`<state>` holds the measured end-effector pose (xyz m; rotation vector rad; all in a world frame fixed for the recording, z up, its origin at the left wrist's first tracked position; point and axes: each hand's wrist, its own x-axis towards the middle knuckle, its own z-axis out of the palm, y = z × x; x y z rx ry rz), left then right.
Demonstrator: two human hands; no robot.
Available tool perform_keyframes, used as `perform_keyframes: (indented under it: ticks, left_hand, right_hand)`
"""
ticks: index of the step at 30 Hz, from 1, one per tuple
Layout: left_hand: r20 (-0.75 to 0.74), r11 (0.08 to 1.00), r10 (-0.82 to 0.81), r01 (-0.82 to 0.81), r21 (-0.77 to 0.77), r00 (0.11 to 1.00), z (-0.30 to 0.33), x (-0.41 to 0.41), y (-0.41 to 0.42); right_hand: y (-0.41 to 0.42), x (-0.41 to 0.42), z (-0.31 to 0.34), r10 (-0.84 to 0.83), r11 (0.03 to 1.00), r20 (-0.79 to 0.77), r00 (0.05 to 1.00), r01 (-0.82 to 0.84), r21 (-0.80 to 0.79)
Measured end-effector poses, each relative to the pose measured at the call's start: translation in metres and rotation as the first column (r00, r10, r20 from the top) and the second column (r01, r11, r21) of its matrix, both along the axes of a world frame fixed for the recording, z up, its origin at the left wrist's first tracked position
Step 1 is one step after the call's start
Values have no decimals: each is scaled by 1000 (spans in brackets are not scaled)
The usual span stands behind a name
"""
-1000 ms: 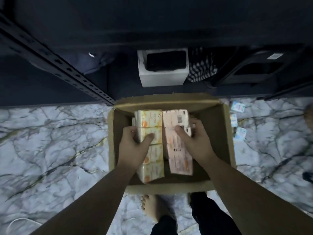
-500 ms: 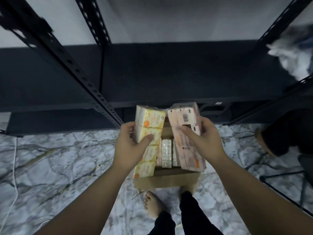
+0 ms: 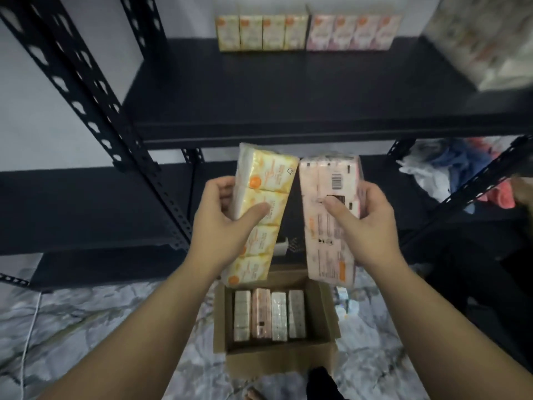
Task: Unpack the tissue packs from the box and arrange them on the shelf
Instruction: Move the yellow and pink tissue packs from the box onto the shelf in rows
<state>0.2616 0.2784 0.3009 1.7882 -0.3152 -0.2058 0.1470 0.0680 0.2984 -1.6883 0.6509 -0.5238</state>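
Below, the box point(image 3: 277, 353) on the floor holds four packs point(image 3: 269, 315) standing in a row. Above it, the left hand point(image 3: 222, 217) is wrapped around one yellow pack point(image 3: 259, 209), the right hand point(image 3: 366, 220) around one pink pack point(image 3: 327, 215). Farther back, two packs point(image 3: 302, 33) stand on the shelf point(image 3: 288, 90)
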Motion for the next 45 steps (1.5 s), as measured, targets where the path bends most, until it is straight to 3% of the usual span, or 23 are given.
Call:
perform_keyframes:
  ticks: [10, 17, 24, 29, 32, 37, 41, 45]
  left_hand:
    - [175, 995, 20, -3, -99, 984, 118, 42, -61]
    - [293, 1000, -4, 10, -19, 956, 177, 82, -104]
    - [387, 954, -147, 27, 299, 910, 178, 133, -122]
    - [419, 807, -383, 77, 585, 823, 163, 171, -122]
    - [391, 683, -495, 69, 727, 776, 151, 194, -122]
    - [310, 580, -612, 146, 802, 728, 136, 221, -125]
    - [312, 574, -633, 160, 803, 708, 134, 239, -125]
    - [340, 574, -652, 149, 805, 678, 135, 252, -126]
  right_hand:
    - [-76, 59, 113, 111, 992, 209, 971, -98, -74]
    - [-144, 106, 170, 229, 960, 187, 955, -190, -204]
    - [-205, 144, 180, 333, 836, -52, 941, -321, -446]
    - [-218, 165, 163, 309, 699, -209, 928, -370, -612]
    - [-217, 175, 154, 286, 648, -319, 904, -427, -630]
    - [-208, 193, 145, 225, 558, -476, 850, -513, -653]
    - [-207, 196, 148, 191, 582, -492, 849, -502, -639]
    - [-202, 192, 154, 111, 501, -512, 852, -493, -711]
